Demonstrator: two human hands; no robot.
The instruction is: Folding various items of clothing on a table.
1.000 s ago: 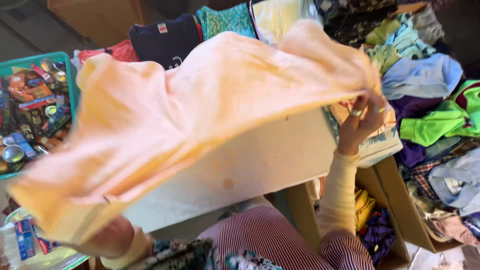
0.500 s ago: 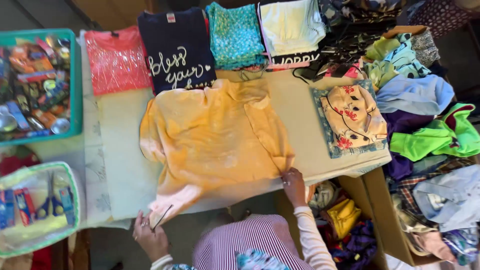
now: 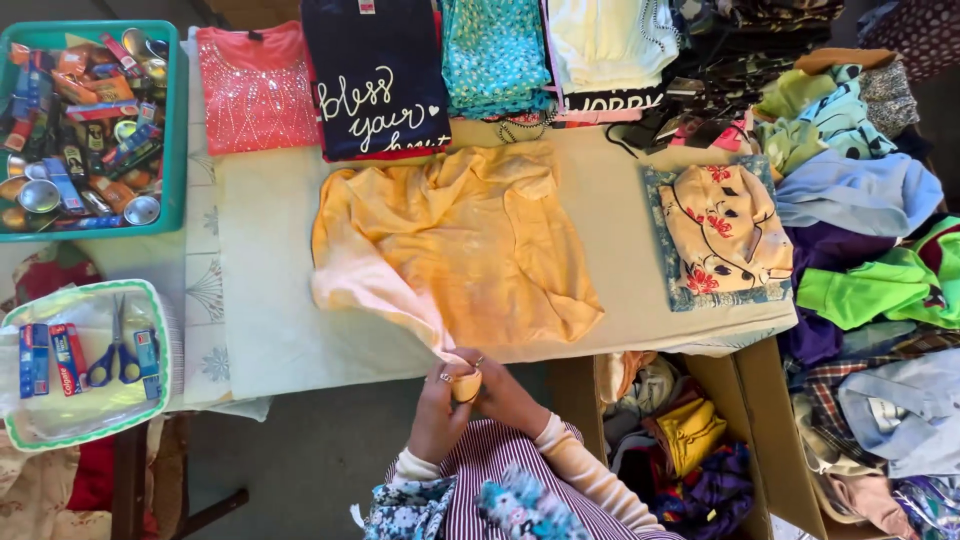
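Note:
An orange shirt (image 3: 470,240) lies crumpled on the pale cloth-covered table (image 3: 270,320). One end of it trails off the table's near edge to my hands. My left hand (image 3: 438,405) and my right hand (image 3: 505,392) meet just below that edge, both closed on the bunched end of the shirt. A ring shows on my left hand.
Folded tops line the far edge: a pink one (image 3: 255,90), a dark printed one (image 3: 380,80), a teal one (image 3: 495,55). A floral folded piece (image 3: 720,235) lies right. A teal tray (image 3: 180,120) of small items and a white basket (image 3: 160,320) with scissors stand left. A cardboard box (image 3: 750,420) of clothes sits below right.
The orange shirt, held spread in the air a second ago, came down onto the table. My hands have since come together at its near end.

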